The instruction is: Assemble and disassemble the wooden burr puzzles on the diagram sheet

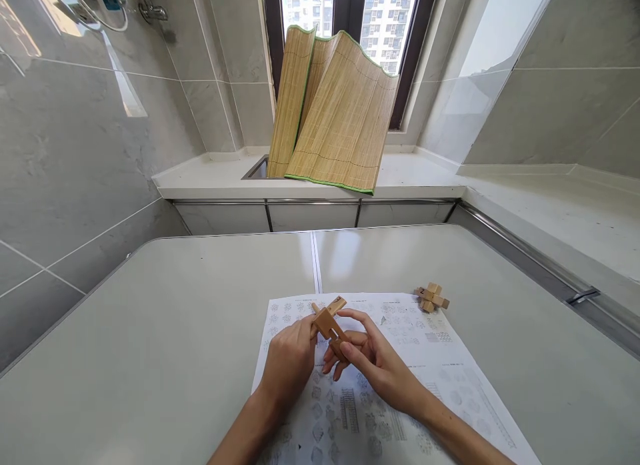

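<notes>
While the sheet (pixel 420 391) lies printed side up under both forearms, the left hand (pixel 290 359) is closed on the left side of the wood (pixel 327 323), though its fingertips are mostly hidden. The right hand (pixel 383 368) has its thumb at the lower end, the index finger reaching towards the upper end and the other fingers loosely curled. The wood is held up between the hands, above the sheet.

It should be light, stiff and hard, a little slick on its smooth faces, and not fragile; loosely fitted bars could slide apart, so it is best taken by the flat sides near the crossing, with a second grip on a bar's end. It looks tan-brown and straight-edged, bars set crosswise, with a slot in the middle and a dark mark near the upper end.

Farther off to the right, the cross (pixel 431 297), of similar wood, sits at the sheet's far corner on the table (pixel 175 331). Beyond, a green-edged mat (pixel 345 118) stands on the ledge (pixel 215 179), before the window (pixel 379 25).
</notes>
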A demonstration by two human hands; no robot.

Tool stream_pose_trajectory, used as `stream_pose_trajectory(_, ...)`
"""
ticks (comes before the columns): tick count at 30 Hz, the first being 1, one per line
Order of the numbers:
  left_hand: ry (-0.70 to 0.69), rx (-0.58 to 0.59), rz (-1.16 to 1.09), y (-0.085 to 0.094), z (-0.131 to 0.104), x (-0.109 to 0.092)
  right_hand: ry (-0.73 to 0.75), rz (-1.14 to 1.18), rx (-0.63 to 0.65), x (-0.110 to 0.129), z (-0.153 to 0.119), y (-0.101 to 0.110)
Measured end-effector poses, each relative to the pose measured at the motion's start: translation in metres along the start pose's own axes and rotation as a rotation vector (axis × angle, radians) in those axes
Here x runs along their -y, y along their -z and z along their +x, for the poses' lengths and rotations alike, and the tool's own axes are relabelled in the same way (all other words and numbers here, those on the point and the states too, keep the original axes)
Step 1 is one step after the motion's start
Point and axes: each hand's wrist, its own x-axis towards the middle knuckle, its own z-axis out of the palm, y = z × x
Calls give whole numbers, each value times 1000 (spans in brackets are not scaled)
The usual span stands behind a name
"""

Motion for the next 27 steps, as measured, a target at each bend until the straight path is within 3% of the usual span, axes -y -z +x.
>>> stream_pose_trajectory(8, -67, -30, 64, -3, -2, 1, 3, -5, -23, -4, 0, -2)
stream_pose_trajectory(16, -95, 18, -137, 0, -1, -4, -63, 6, -131, -3, 4, -1)
stream_pose_trajectory(21, -69, 69, -174, 6, -1, -6, -92, -11, -102, 0, 2, 5)
stream_pose_trajectory(27, -83, 7, -152, 7, -2, -6, -101, 27, -55, 0, 1, 6)
